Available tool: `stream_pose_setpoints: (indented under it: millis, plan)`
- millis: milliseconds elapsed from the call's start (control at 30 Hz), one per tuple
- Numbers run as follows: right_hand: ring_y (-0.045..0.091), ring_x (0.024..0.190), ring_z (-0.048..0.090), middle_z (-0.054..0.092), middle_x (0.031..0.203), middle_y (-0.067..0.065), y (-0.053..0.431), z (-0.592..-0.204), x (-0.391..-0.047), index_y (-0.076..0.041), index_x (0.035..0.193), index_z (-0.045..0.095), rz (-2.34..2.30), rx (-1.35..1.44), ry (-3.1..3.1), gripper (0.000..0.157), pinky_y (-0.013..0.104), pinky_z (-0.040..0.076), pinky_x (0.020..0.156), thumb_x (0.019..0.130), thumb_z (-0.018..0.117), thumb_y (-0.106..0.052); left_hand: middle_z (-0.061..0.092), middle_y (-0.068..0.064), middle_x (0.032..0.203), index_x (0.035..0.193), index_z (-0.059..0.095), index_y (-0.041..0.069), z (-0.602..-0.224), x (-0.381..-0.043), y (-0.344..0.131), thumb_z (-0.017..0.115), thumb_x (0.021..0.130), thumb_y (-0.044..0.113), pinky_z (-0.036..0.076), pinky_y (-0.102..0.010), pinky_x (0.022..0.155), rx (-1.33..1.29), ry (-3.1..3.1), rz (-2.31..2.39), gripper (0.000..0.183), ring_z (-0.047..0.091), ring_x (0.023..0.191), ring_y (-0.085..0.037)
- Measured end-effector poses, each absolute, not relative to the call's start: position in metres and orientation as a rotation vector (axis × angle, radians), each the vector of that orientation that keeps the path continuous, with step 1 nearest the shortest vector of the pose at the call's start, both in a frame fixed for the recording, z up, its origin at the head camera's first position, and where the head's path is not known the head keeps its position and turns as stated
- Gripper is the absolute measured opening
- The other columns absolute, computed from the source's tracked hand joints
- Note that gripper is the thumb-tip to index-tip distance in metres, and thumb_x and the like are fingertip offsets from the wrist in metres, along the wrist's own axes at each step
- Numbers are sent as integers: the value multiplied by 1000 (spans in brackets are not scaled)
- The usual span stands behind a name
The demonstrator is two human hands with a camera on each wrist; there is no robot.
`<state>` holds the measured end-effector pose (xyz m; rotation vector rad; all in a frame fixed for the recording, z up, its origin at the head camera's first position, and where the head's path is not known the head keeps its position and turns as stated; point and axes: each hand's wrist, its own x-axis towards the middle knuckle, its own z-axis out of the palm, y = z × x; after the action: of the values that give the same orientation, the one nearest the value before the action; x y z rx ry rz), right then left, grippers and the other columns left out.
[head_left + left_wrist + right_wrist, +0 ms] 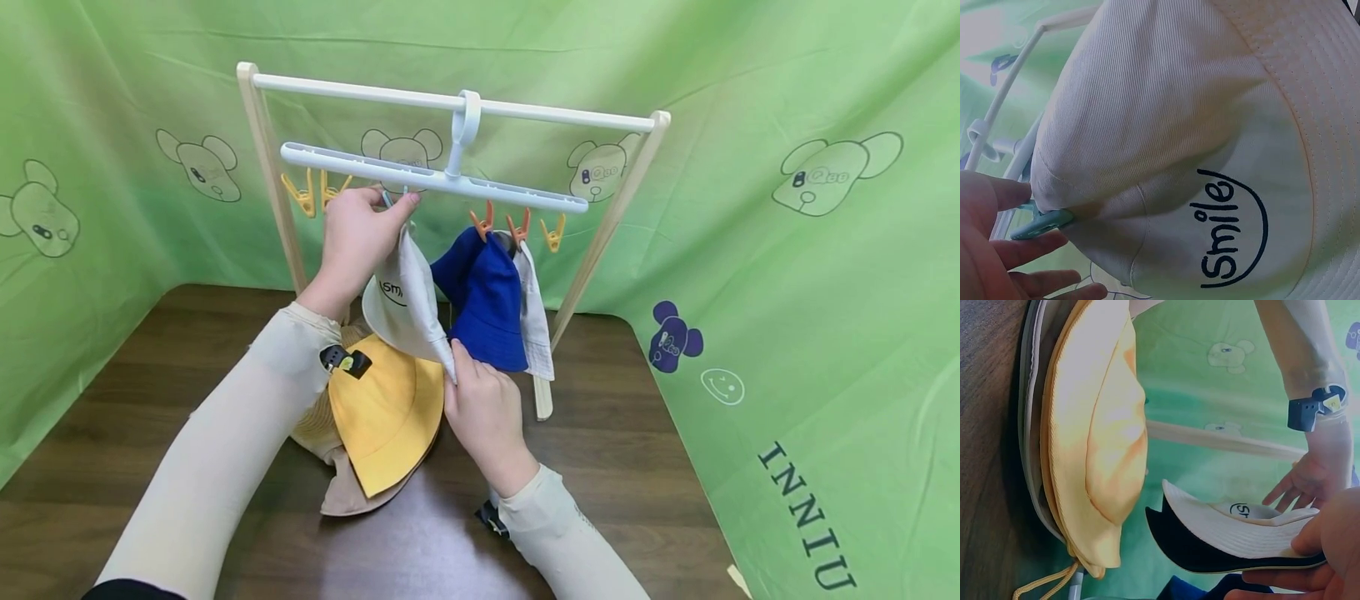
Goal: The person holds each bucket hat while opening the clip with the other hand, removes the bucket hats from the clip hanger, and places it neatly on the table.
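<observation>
Under the light blue hanger [360, 168], a white bucket hat [393, 296] with a "Smile" print hangs crown up. My left hand [358, 237] is at its top, thumb and finger pinching a teal clothespin [1042, 224] whose tip bites a fold of the crown. Lower down, my right hand [486, 408] pinches the hat's brim between thumb and fingers; the right wrist view shows the brim's dark underside [1191, 547]. Just right of it, a blue bucket hat [487, 304] hangs from orange clothespins [483, 223], with a pale hat [534, 321] behind it.
A yellow bucket hat [390, 408] lies on a pile with a beige hat [337, 496] on the wooden table [600, 467]. The hanger hooks over a white rod [360, 90] between wooden posts [611, 225]. Yellow clothespins [553, 235] dangle at both ends. Green cloth surrounds the table.
</observation>
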<state>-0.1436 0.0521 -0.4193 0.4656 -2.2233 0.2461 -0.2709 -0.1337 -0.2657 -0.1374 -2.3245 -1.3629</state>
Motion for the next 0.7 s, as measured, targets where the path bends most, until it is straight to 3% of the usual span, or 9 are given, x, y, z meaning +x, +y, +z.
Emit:
stream_pose_setpoints:
  millis: [567,700]
  plan:
    - [26,62,69,77,87,11,52,-417,-142,-3,125,69,233,447,-2206,34,39,51,50,92,69,-11,44,3,60,85,72,9,-266,-273,-131,67,95,52,34,-29,49,-159,-2349,-1406,44,47,60,-16]
    - [26,63,69,77,88,11,52,-417,-141,-2,124,69,232,449,-2201,34,39,52,50,91,70,-10,45,3,61,80,70,10,-267,-275,-132,65,95,52,34,-29,50,-150,-2365,-1408,45,45,59,-16]
